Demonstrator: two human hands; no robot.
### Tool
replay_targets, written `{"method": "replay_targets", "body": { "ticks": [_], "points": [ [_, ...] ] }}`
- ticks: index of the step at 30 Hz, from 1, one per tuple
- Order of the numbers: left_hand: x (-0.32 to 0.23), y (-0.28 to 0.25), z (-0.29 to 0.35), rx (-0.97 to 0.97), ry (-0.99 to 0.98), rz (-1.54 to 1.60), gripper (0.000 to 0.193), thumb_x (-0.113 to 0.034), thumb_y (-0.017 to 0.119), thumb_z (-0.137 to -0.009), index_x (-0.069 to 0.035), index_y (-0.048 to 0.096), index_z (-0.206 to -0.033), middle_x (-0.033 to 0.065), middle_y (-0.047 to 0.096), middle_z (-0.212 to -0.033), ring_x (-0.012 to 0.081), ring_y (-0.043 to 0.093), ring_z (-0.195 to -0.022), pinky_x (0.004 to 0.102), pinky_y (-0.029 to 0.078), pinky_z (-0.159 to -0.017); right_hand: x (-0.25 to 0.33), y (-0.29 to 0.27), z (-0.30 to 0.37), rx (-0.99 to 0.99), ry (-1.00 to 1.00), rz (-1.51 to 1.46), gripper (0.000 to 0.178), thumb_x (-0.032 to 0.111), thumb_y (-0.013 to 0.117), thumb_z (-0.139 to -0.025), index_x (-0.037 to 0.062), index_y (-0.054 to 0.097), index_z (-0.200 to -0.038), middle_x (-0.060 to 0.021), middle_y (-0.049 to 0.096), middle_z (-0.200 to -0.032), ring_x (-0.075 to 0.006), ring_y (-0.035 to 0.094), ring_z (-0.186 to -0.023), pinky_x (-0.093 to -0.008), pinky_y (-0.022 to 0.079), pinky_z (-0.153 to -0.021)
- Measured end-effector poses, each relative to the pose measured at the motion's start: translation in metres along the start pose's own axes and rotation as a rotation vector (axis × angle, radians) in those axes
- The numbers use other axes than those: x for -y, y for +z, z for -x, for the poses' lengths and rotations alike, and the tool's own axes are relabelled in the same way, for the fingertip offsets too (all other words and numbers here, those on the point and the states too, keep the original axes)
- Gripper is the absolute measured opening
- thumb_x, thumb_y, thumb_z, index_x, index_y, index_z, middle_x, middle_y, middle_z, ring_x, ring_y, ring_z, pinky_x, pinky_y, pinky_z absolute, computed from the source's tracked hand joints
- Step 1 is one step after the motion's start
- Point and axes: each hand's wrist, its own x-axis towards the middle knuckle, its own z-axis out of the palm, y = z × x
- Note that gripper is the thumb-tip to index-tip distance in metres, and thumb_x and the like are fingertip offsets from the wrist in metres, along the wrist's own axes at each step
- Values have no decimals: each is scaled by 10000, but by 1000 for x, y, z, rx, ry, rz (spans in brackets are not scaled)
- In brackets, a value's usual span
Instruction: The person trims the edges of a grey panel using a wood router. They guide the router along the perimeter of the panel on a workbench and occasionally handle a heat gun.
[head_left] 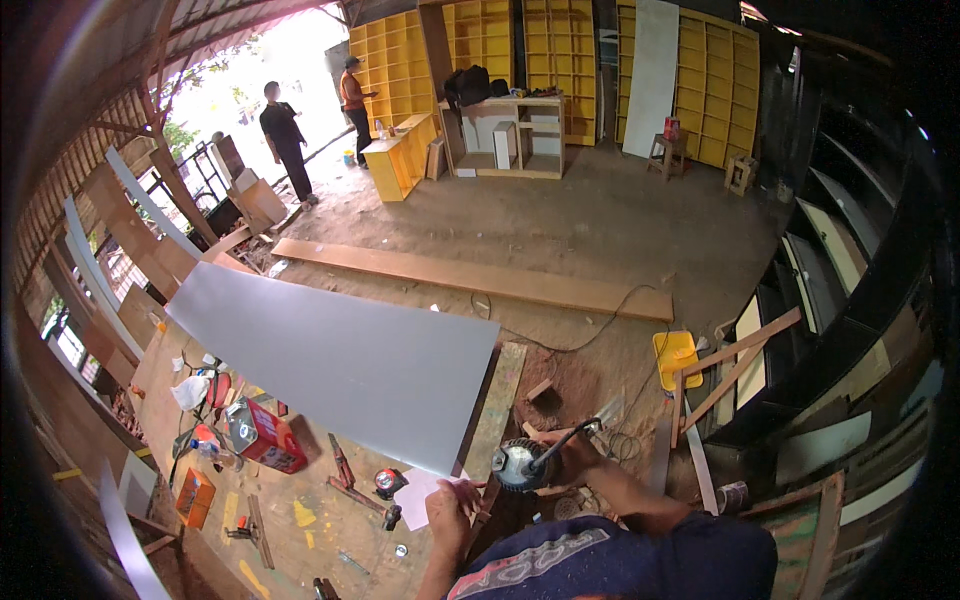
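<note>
L hand (pixel 450 508) on head cam: fingers curled by the grey panel's (pixel 345 360) near corner, white paper (pixel 412 500) alongside; I can't tell if it's pinching either. R hand (pixel 568 462) wrapped approx. round corded power tool's (pixel 520 466) side, fingers partly hidden. Panel's on the counter (pixel 297 562), tool near its corner.

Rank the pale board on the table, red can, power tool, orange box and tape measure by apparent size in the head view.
Largest to smallest:
Pale board
Red can
Power tool and orange box, too alike to rank
Tape measure
</note>
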Motion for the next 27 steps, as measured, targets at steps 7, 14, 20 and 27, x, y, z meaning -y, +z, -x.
{"method": "replay_targets", "body": {
  "ticks": [7, 14, 20, 27],
  "points": [
    [-33, 40, -12, -229, -86, -282, 286, -156, 632, -1100, 49, 808, -1006, 110, 774, -836, 177, 725, -849, 313, 558, -894, 10, -8, -14, 34, -48, -31, 837, 395, 1014, -584, 40, 643, -1245, -146, 741, -1079, -372, 750, -931, -470, 617, -826],
    [-25, 19, -15, -103, -22, -208, 677, -470, 378, -1190, 102, 728, -1281, 184, 796, -904, 248, 748, -887, 455, 552, -1018, 17, -4, -10, 70, 169, -175, 709, 415, 980, -589, 94, 714, -1162, -92, 745, -1098, -270, 751, -961, -393, 619, -858],
    [-30, 27, -7, -87, -116, -167, 613, -398, 380, -1201, 46, 435, -1619, 190, 771, -1250, 243, 733, -1081, 412, 533, -1064, 21, -5, -10, 105, 209, -192, 780, 409, 994, -592, 74, 685, -1224, -89, 743, -1170, -243, 740, -1033, -384, 615, -918],
    [-26, 13, 5, -228, -44, -232, 200, -17, 855, -907, 15, 827, -1103, 140, 819, -1087, 182, 752, -982, 320, 572, -931, 13, 6, -1, 133, 173, -162, 960, 395, 1007, -590, 60, 586, -1386, -88, 734, -1223, -210, 718, -1093, -407, 598, -962]
  ]
}}
